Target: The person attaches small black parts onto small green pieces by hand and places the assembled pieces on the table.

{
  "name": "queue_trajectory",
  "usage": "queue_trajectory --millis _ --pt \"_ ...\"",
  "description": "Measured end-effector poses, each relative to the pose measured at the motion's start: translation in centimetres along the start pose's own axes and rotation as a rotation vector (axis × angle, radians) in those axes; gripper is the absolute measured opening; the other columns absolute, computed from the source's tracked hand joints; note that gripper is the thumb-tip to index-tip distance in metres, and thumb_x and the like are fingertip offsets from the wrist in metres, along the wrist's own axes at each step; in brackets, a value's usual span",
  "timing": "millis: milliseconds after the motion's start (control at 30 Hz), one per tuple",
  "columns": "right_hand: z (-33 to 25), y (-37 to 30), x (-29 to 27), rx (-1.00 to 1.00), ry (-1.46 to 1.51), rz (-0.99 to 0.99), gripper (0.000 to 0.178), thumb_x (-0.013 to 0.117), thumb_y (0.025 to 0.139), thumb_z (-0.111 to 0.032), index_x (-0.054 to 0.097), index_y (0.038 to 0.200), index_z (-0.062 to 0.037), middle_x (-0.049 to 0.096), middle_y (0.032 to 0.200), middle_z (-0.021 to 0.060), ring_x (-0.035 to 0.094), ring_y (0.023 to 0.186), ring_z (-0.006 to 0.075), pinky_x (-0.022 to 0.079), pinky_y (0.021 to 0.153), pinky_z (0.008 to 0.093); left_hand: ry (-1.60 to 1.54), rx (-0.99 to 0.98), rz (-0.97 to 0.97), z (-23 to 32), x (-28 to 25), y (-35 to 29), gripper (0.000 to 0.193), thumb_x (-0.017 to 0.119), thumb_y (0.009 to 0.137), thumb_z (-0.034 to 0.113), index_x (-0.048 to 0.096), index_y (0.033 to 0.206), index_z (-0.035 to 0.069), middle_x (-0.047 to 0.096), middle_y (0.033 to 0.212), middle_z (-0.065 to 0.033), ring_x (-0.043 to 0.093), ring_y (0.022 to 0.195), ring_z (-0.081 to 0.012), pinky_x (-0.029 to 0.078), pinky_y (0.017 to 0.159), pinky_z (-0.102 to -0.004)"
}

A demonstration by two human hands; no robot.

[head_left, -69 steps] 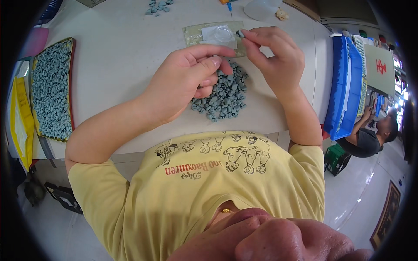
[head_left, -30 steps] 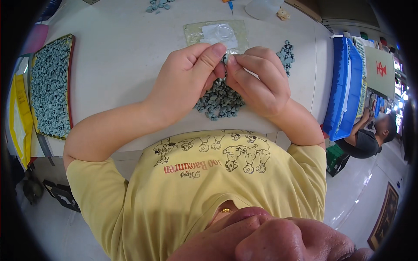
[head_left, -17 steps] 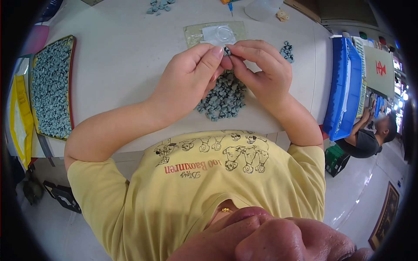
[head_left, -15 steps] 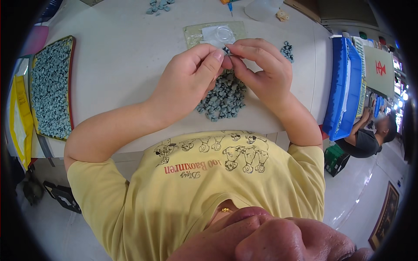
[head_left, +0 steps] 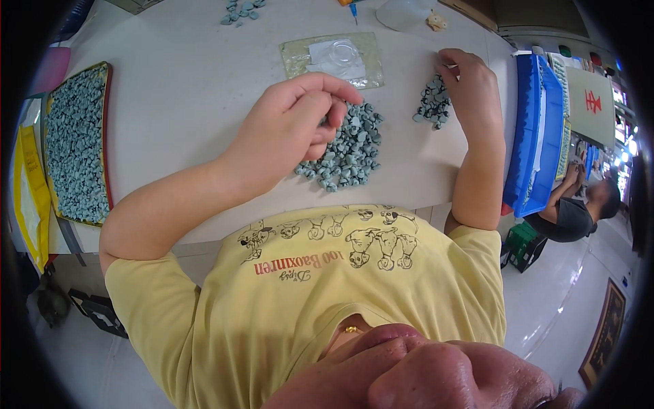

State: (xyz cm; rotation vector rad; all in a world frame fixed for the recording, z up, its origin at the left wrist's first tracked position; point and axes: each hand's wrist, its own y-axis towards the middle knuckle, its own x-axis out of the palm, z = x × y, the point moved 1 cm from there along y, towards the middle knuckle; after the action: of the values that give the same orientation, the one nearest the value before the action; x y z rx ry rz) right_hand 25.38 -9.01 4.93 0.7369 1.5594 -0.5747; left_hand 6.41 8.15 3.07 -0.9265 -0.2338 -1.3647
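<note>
Grey-green stone-like pieces lie in a loose pile (head_left: pixel 351 153) on the table in front of me. Above its left side is my left hand (head_left: pixel 296 112), the index finger reaching forward and the other fingers curled in. What those curled fingers hold, if anything, is hidden. Farther right, my right hand (head_left: pixel 471 85) hovers at a smaller pile of similar pieces (head_left: pixel 433 105), touching or just over its far edge. Its thumb and index fingertips are apart, with no piece visible between them.
A red-rimmed tray (head_left: pixel 109 136) full of similar pieces stands at the left. Behind the main pile lies a flat packet (head_left: pixel 293 58) with a clear round dish (head_left: pixel 343 52). Several pieces (head_left: pixel 240 11) lie at the far edge. Blue bins (head_left: pixel 524 136) stand right; a person (head_left: pixel 569 218) sits beyond.
My hands have parted. The right one has swung right from above the main pile to the smaller pile. My left hand has stayed near the main pile, its fingertips lower.
</note>
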Motion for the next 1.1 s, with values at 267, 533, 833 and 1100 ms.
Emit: queue_trajectory --millis 267,533,833,1100 --pt "-1.1 -0.2 0.0 0.000 0.136 -0.049 0.016 0.059 0.078 -0.006 0.062 0.093 -0.0015 0.062 0.087 0.0124 0.060 0.075 0.0211 0.047 0.068 0.0295 -0.034 0.222 0.205 -0.5 -0.7 0.2 0.020 0.044 0.092 0.013 0.053 0.104 0.001 0.049 0.080 -0.0014 0.030 0.054 -0.0026 0.025 0.044 -0.0168" --pt "-7.1 -2.5 0.0 -0.307 0.777 -0.039 0.018 0.060 0.077 0.004 0.061 0.094 0.0012 0.058 0.091 0.0077 0.055 0.080 0.0151 0.045 0.070 0.0230 0.035 0.132 0.123 -0.6 -0.2 -0.2 0.020 0.048 0.091 0.016 0.055 0.100 -0.001 0.052 0.078 -0.0016 0.032 0.052 -0.0027 0.027 0.044 -0.0174" --pt "-7.7 -3.2 1.3 -0.399 0.915 -0.041 0.021 0.062 0.075 0.009 0.061 0.094 0.0019 0.059 0.093 0.0095 0.056 0.086 0.0170 0.046 0.073 0.0260 -0.076 0.093 0.053 -1.1 -0.4 0.1 0.022 0.049 0.092 0.016 0.054 0.106 0.000 0.053 0.081 -0.0031 0.033 0.052 -0.0028 0.025 0.043 -0.0174" --pt "-8.2 -3.0 1.0 -0.658 0.527 0.204 0.021 0.070 0.062 0.007 0.064 0.080 -0.0005 0.061 0.075 0.0084 0.060 0.065 0.0187 0.049 0.058 0.0257 0.115 0.172 0.153 -1.1 -0.9 -0.1 0.021 0.049 0.090 0.012 0.056 0.105 -0.001 0.058 0.080 -0.0026 0.036 0.052 -0.0035 0.032 0.045 -0.0181"
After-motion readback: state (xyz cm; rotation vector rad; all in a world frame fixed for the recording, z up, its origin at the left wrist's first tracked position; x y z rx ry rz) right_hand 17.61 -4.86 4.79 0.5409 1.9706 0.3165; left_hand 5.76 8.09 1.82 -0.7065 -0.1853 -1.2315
